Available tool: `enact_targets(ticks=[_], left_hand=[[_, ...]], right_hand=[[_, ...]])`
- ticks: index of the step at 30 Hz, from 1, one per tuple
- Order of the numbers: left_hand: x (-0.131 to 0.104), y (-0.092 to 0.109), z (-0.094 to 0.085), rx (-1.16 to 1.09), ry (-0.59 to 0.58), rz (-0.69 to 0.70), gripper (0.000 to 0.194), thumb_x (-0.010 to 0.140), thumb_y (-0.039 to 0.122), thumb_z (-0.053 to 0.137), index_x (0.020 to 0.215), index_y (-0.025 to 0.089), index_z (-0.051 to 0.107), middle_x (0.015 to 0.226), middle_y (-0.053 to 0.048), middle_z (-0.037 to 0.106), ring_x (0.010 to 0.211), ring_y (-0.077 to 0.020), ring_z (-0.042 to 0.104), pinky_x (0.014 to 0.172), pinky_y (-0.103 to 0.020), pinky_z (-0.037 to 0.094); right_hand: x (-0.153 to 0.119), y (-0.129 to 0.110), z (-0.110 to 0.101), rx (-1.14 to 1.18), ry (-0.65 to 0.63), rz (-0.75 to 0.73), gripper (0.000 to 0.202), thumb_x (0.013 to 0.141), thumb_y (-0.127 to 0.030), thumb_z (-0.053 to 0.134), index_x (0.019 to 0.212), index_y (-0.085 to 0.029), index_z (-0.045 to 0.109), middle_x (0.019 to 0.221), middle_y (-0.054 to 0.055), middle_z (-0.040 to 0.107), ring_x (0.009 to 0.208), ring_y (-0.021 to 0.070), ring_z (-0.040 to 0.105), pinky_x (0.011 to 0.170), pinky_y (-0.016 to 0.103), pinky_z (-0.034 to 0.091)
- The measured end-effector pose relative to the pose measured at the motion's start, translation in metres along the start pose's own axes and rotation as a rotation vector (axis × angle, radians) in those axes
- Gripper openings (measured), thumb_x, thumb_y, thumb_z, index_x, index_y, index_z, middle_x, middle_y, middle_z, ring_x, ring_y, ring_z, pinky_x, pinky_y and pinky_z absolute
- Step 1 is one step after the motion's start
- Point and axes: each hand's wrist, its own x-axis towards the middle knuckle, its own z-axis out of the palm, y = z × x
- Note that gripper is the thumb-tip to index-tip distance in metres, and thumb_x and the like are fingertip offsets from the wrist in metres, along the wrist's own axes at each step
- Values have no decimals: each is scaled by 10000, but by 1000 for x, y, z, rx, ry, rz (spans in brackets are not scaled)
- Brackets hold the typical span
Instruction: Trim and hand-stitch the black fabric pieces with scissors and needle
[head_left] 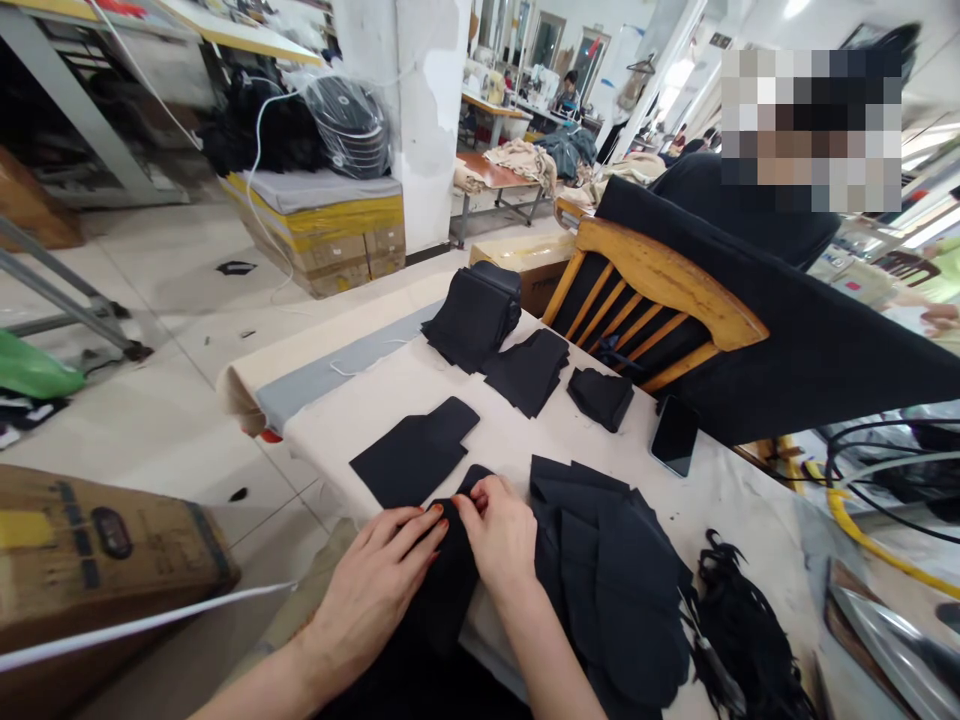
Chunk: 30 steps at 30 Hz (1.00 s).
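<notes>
My left hand [367, 585] lies on a black fabric piece [450, 585] at the near edge of the table, fingers stretched out and pressing it down. At the piece's upper edge, my right hand [504, 535] pinches the cloth between thumb and fingers. Just beyond my hands, another black cut piece [412, 455] with a narrower end lies flat. To the right of my right hand spreads a large pile of black fabric pieces [611, 570]. Farther back sit a thick stack of black pieces [472, 315], a thinner stack [529, 372] and a small folded bundle [600, 397].
A phone [675, 437] lies near the table's far right edge. Black strips [750, 630] and an iron [892, 625] are at the right. Behind the table stand a wooden chair [675, 275] and a person in black [742, 205]. A cardboard box [150, 560] stands at lower left.
</notes>
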Motion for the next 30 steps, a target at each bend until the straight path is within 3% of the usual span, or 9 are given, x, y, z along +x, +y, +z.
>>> enact_targets(ticks=[7, 11, 14, 17, 19, 23, 25, 30], left_hand=[[7, 4, -7, 4, -48, -32, 272, 934, 170, 483, 1161, 173, 634, 1204, -87, 691, 1017, -291, 581, 883, -509, 458], [21, 10, -11, -25, -80, -27, 215, 922, 144, 479, 1008, 138, 675, 1163, -132, 686, 1067, -334, 560, 904, -565, 439], [33, 12, -7, -106, -141, 84, 372, 844, -18, 435, 1111, 150, 632, 1286, -98, 616, 1183, -271, 507, 984, -438, 452], [44, 10, -5, -203, -211, 177, 515, 786, -81, 408, 1183, 197, 582, 1238, -34, 634, 1162, -173, 526, 985, -282, 466], [50, 10, -6, -247, -235, 178, 407, 825, -36, 422, 1104, 198, 604, 1163, -34, 649, 1119, -168, 543, 970, -270, 475], [56, 16, -12, -291, -247, 111, 68, 862, 187, 563, 922, 181, 594, 1107, -72, 623, 1072, -234, 546, 923, -363, 501], [56, 22, -13, -303, -249, 72, 82, 837, 245, 611, 820, 181, 563, 1091, -87, 606, 1054, -258, 543, 889, -395, 507], [54, 33, -10, -334, -243, 8, 113, 824, 188, 580, 726, 180, 525, 1052, -96, 576, 1027, -272, 526, 873, -429, 480]], right_hand=[[0, 6, 4, 217, 50, 22, 109, 828, -157, 490, 844, -198, 590, 770, 23, 641, 658, 161, 618, 612, 260, 450], [-11, 17, -8, 391, 84, 71, 166, 888, -174, 396, 942, -175, 552, 799, 26, 650, 623, 132, 631, 562, 231, 500], [-29, 24, -24, 428, 97, 109, 177, 915, -183, 367, 960, -171, 538, 778, 24, 636, 611, 131, 624, 562, 235, 509], [-51, 25, -35, 385, 85, 104, 170, 899, -168, 415, 903, -188, 584, 783, 25, 623, 652, 150, 599, 620, 270, 489], [-63, 22, -36, 333, 72, 83, 161, 848, -125, 471, 816, -198, 611, 786, 32, 604, 712, 181, 569, 660, 302, 455], [-73, 15, -29, 122, 34, 37, 181, 740, -31, 539, 737, -201, 598, 783, 39, 587, 805, 231, 508, 689, 330, 394], [-72, 14, -25, 72, 38, 45, 213, 725, 8, 533, 738, -198, 585, 790, 35, 591, 811, 223, 505, 692, 318, 387], [-68, 21, -23, 114, 67, 50, 222, 810, 1, 500, 769, -196, 594, 796, 15, 598, 788, 180, 529, 690, 272, 399]])
